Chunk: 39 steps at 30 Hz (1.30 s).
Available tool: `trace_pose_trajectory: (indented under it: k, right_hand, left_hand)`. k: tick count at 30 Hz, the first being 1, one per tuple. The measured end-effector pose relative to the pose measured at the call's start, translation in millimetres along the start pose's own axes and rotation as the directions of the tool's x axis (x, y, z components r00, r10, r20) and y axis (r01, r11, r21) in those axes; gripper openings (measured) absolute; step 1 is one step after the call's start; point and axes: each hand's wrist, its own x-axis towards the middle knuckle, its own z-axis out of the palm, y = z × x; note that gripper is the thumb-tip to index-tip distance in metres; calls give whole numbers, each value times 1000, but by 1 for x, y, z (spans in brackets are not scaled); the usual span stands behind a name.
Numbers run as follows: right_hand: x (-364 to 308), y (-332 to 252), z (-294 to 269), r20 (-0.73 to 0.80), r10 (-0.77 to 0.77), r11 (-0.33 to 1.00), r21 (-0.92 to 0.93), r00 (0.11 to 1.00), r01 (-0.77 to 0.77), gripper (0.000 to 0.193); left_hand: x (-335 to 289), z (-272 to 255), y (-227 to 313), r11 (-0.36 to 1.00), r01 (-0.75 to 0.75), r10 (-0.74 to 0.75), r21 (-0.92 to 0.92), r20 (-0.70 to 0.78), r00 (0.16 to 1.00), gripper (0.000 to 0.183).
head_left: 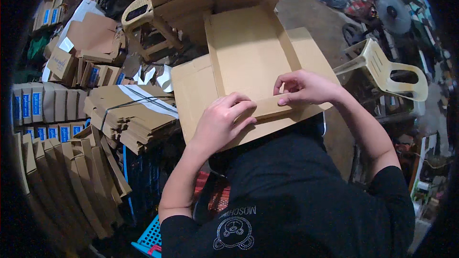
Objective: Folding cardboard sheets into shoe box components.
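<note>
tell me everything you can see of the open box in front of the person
The box is shallow, oblong and plain brown, and looks like cardboard. It is open on top, with a flat floor and low walls along its long sides; nothing shows inside. It rests on a wider flat sheet, its long side running away from the person. The left hand touches its near-left corner; the right hand pinches the near wall.

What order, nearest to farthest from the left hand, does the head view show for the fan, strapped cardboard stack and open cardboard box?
1. Open cardboard box: touched by the left hand.
2. Strapped cardboard stack: to its left.
3. Fan: far upper right.
</note>
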Motion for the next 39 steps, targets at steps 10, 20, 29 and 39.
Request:
trace_pose_trajectory:
  k: [10, 20, 29, 39]
  right_hand:
    - [-45, 50, -15, -561, -400, 906, -361, 725, 221, 25]
    - [-60, 79, 5, -292, 0, 903, 410, 957, 125, 21]
    - [-59, 77, 13, -367, 1, 922, 360, 930, 141, 19]
    - [-59, 72, 25, -492, -96, 946, 226, 865, 234, 18]
  left_hand:
    - [-3, 4, 2, 980, 128, -121, -154, 50, 991, 31]
    - [-4, 16, 1, 986, 20, -22, -164, -13, 1000, 41]
    - [-3, 26, 0, 997, -46, 48, 66, -28, 998, 55]
    - [-3, 36, -5, 977, -110, 128, 181, -92, 987, 55]
